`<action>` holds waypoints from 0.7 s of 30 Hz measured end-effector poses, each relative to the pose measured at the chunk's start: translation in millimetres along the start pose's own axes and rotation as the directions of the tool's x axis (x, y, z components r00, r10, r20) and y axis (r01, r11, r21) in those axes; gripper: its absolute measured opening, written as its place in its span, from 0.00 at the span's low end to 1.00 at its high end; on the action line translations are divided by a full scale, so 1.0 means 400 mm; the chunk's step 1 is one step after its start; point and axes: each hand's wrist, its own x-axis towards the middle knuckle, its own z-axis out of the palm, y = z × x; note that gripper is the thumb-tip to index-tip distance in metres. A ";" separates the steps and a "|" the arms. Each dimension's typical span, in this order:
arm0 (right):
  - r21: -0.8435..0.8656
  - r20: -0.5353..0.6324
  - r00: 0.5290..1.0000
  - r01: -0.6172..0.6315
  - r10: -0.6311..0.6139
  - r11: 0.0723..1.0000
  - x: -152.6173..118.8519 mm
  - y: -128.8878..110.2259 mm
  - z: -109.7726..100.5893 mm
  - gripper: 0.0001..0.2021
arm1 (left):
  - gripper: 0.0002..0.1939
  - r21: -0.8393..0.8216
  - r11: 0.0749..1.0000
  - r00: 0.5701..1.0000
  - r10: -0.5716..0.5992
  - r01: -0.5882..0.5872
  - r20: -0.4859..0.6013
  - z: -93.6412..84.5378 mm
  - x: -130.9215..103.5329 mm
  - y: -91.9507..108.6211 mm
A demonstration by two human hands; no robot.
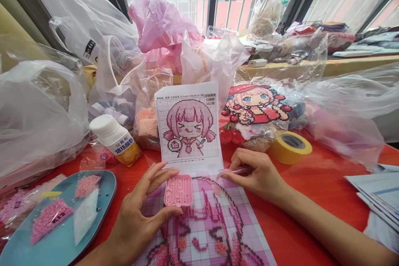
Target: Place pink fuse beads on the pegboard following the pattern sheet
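Note:
My left hand [141, 205] grips a small pink bead tray [178, 191] between thumb and fingers, over the upper left of a gridded bead board [254, 226]. Pale pink beads lie in the tray's grooves. In my right hand [255, 174] is a thin pink pen-like tool [238, 170], its tip near the board's top edge. Dark outlines and pink and purple beads on the board form a face with hair. Behind it, a printed chart [189, 126] of a pink-haired character stands propped up.
A blue plate [106, 199] with bead bags is at the left. A white bottle [115, 139], yellow tape roll [290, 147] and finished bead figure [257, 104] stand behind. Papers [378, 193] lie at the right; plastic bags [37, 104] crowd the back and left.

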 end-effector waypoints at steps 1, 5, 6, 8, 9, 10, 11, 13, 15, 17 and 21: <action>0.003 0.000 1.000 -0.002 0.002 1.000 0.000 0.001 -0.001 0.17 | 0.35 0.001 1.000 1.000 -0.001 0.001 -0.001 0.000 0.000 0.001; -0.003 -0.003 1.000 -0.016 0.016 1.000 0.000 0.004 0.000 0.18 | 0.35 0.006 1.000 1.000 -0.006 0.006 -0.009 0.000 0.000 0.004; -0.005 -0.006 1.000 -0.018 0.018 1.000 0.000 0.004 0.001 0.18 | 0.35 0.010 1.000 1.000 -0.009 0.010 -0.014 0.000 0.001 0.005; -0.010 -0.015 1.000 -0.019 0.019 1.000 -0.001 0.003 0.002 0.18 | 0.34 0.019 1.000 1.000 -0.016 0.017 -0.024 0.000 0.002 0.005; -0.014 -0.021 1.000 -0.017 0.017 1.000 -0.001 0.003 0.003 0.18 | 0.33 0.023 1.000 0.999 -0.018 0.018 -0.027 0.000 0.003 0.005; -0.020 -0.027 1.000 -0.013 0.012 1.000 -0.001 0.002 0.004 0.18 | 0.33 0.026 0.999 0.999 -0.018 0.019 -0.027 0.000 0.003 0.005; -0.029 -0.032 0.999 -0.007 0.006 1.000 -0.001 0.000 0.005 0.18 | 0.33 0.026 0.999 1.000 -0.018 0.019 -0.025 -0.001 0.003 0.005; -0.057 -0.036 0.999 0.004 -0.006 0.998 -0.001 -0.003 0.006 0.17 | 0.33 0.023 1.000 1.000 -0.018 0.018 -0.020 0.000 0.002 0.004; -0.084 -0.037 0.999 0.009 -0.012 0.996 0.000 -0.007 0.007 0.17 | 0.34 0.021 1.000 1.000 -0.011 0.012 -0.021 0.000 0.001 0.003; -0.101 -0.043 0.999 0.005 -0.009 0.995 0.001 -0.010 0.007 0.18 | 0.34 0.023 1.000 1.000 0.007 -0.007 -0.022 0.000 0.000 0.001; -0.130 -0.059 0.998 -0.007 -0.001 0.991 0.000 -0.015 0.009 0.18 | 0.35 0.016 0.999 0.999 0.039 -0.039 -0.017 0.001 -0.002 -0.004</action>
